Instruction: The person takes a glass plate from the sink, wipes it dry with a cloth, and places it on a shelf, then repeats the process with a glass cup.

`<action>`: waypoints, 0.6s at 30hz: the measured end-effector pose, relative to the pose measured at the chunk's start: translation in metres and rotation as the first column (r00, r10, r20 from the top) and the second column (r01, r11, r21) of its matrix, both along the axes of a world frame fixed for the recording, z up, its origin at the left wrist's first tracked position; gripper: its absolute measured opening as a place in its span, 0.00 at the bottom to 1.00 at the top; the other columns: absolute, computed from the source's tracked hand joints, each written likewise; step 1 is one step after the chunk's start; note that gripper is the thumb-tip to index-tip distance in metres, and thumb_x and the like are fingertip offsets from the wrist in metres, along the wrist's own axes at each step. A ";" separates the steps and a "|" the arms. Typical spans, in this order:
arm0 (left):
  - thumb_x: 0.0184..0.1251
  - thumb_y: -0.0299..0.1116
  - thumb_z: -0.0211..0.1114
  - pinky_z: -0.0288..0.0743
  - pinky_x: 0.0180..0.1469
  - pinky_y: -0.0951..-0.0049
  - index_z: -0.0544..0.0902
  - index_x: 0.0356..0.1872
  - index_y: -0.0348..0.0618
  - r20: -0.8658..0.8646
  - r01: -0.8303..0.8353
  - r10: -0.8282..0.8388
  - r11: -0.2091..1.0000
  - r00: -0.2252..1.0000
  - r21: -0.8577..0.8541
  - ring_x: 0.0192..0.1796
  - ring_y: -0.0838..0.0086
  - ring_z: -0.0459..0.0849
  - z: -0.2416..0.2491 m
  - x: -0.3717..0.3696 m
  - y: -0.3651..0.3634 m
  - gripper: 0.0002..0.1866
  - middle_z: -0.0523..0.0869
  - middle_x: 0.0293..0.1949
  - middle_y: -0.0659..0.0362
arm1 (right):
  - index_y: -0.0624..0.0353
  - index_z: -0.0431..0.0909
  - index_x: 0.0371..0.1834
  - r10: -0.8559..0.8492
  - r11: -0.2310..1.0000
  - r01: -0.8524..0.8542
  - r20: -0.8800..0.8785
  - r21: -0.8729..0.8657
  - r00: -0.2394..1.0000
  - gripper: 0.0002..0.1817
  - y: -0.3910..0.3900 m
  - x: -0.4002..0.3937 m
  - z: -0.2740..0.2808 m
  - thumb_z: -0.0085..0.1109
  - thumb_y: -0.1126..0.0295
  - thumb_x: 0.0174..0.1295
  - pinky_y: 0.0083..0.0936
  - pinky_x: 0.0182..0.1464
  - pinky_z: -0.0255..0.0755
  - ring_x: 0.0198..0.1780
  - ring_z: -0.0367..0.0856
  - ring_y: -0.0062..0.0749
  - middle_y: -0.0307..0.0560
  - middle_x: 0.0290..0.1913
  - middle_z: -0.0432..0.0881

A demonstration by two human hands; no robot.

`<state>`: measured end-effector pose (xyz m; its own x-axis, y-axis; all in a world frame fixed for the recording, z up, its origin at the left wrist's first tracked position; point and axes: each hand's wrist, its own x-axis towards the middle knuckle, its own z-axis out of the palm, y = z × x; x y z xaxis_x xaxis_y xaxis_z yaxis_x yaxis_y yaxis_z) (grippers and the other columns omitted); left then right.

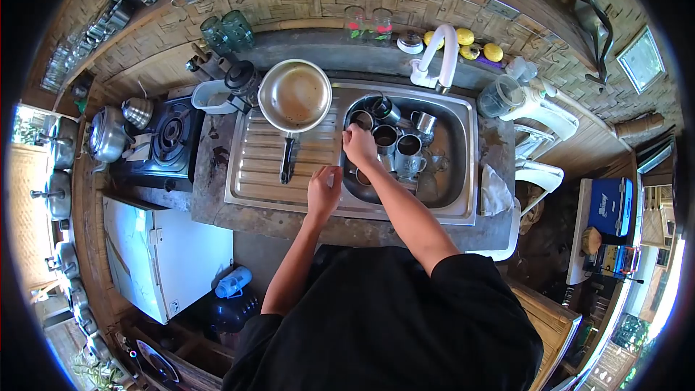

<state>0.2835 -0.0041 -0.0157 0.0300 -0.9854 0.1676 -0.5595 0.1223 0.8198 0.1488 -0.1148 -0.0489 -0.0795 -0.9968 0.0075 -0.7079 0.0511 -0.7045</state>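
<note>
My right hand (360,146) reaches over the left side of the sink basin (456,192). Its fingers are closed at the near rim of a metal mug (362,119), partly hiding it. My left hand (324,191) hovers by the basin's left edge, fingers loosely bent and apart, with nothing visible in it. Several metal mugs, including one with a dark inside (410,148), stand crowded in the basin with some water. On the ribbed drainboard (253,156) rests a saucepan (295,95) with brownish residue, its black handle pointing towards me.
A white faucet (447,58) arches over the basin's back edge. Yellow fruits (493,52) and glass jars line the ledge behind. To the left are a French press (242,80), a white tub (211,94) and a gas stove (171,137). A cloth (496,192) hangs at the right.
</note>
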 end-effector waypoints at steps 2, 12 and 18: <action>0.72 0.31 0.66 0.81 0.49 0.62 0.88 0.42 0.35 -0.036 0.000 0.000 1.000 0.999 0.014 0.45 0.53 0.90 0.000 0.004 0.001 0.09 0.90 0.40 0.47 | 0.59 0.84 0.40 -0.045 0.998 0.045 -0.008 -0.052 0.999 0.11 -0.001 0.003 0.000 0.60 0.63 0.67 0.53 0.44 0.82 0.38 0.87 0.63 0.61 0.35 0.88; 0.73 0.31 0.65 0.82 0.47 0.64 0.88 0.44 0.36 -0.107 0.060 -0.056 0.998 0.993 0.030 0.44 0.55 0.91 -0.004 0.018 -0.008 0.09 0.91 0.41 0.47 | 0.62 0.82 0.36 -0.016 0.993 0.033 0.157 -0.112 0.988 0.05 0.009 0.001 0.028 0.63 0.72 0.62 0.42 0.38 0.82 0.35 0.89 0.53 0.58 0.30 0.87; 0.73 0.30 0.65 0.83 0.44 0.67 0.88 0.46 0.36 -0.147 0.100 -0.095 0.994 0.985 0.032 0.43 0.62 0.92 -0.010 0.026 -0.019 0.09 0.91 0.42 0.49 | 0.64 0.82 0.38 -0.018 0.996 0.043 0.314 -0.075 0.949 0.07 0.027 -0.016 0.043 0.64 0.71 0.65 0.37 0.37 0.81 0.33 0.89 0.49 0.57 0.29 0.86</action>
